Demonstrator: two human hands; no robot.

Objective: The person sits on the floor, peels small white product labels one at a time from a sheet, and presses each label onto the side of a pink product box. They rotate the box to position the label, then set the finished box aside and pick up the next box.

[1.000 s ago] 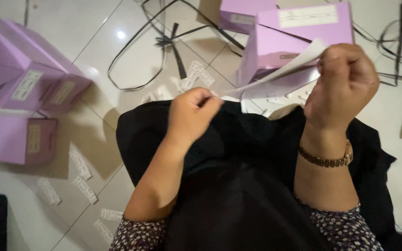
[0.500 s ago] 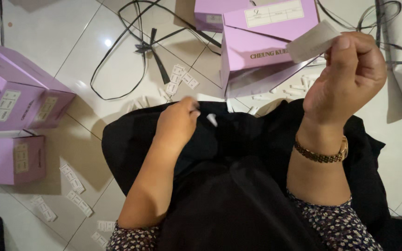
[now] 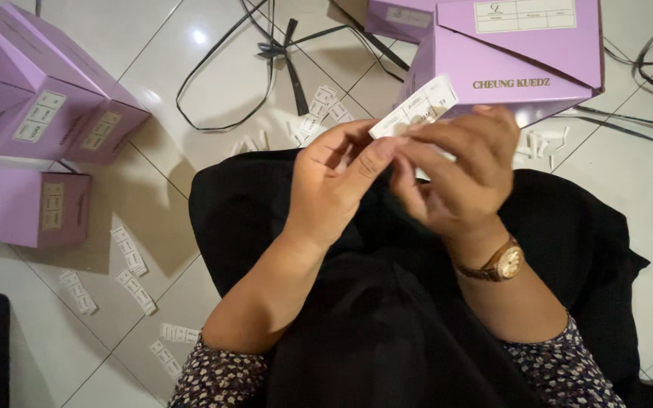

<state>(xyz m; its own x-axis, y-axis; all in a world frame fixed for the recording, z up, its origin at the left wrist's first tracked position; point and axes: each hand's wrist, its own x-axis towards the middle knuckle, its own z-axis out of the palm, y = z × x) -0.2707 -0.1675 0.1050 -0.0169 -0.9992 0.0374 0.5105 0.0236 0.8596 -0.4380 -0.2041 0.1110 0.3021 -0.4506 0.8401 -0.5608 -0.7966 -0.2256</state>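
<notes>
A small white rectangular paper label sheet [image 3: 415,107] is held up in front of the chest, just below the large lilac cardboard box [image 3: 519,57], presumably so that its edge can be picked at close to the eyes. It is pinched along its lower edge by the right hand [image 3: 462,177], whose grip is pressed together on it with the fingers curled over, while the left hand [image 3: 341,181] is brought against it from the side, its thumb and forefinger closed on the sheet's near corner, as if a sticker were being peeled; whether one is lifted cannot be told. The sheet is seen tilted, pale, printed with small dark marks and slightly bent. A gold wristwatch [image 3: 502,263] is worn on the right wrist, and a black cloth [image 3: 387,317] is spread over the lap beneath both hands. Left of the lilac box, a black ribbon [image 3: 277,53] and scattered white label strips [image 3: 134,253] lie on the tiled floor [image 3: 190,91], probably dropped within reach.
</notes>
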